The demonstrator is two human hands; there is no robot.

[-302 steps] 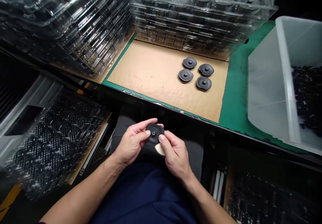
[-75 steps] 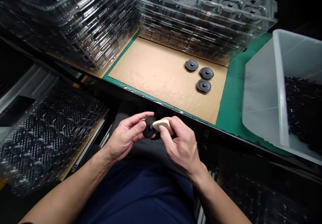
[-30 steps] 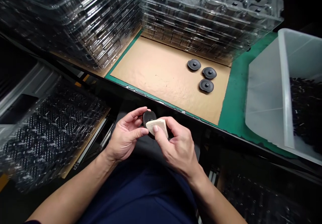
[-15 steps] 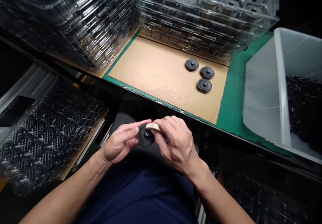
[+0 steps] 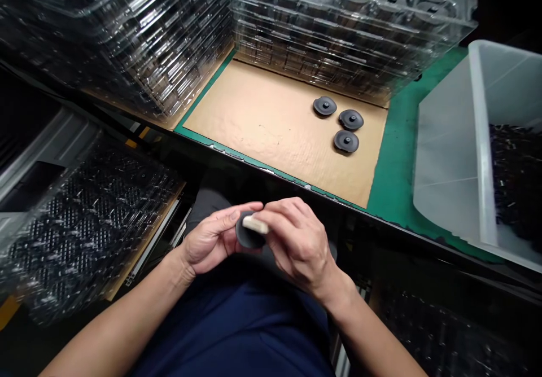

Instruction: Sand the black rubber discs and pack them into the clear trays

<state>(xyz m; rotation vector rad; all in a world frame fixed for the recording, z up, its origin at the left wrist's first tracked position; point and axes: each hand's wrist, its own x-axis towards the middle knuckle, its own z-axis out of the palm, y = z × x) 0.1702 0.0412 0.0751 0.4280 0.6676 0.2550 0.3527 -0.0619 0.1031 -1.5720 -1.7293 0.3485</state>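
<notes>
My left hand point(image 5: 214, 239) grips a round dark grey disc point(image 5: 249, 238) by its edge, thumb on top. A small cream-coloured block point(image 5: 255, 224) is pinched in my right hand point(image 5: 300, 239) and lies over the disc's face; whether it touches the disc I cannot tell. The block hides the middle of the disc. Both hands are above my lap, in front of the table edge. Three similar dark discs point(image 5: 325, 106), each with a small central knob, lie on the brown cardboard sheet point(image 5: 254, 123) toward its right side.
Tall stacks of clear plastic trays point(image 5: 178, 44) stand at the left and back of the green table point(image 5: 392, 168). A translucent bin point(image 5: 444, 168) with dark pieces inside is at the right. More clear trays point(image 5: 93, 213) sit lower at the left.
The cream block has moved across the disc's face and now covers its centre knob. Both hands have shifted slightly to the right in view, and the disc appears tilted differently.
</notes>
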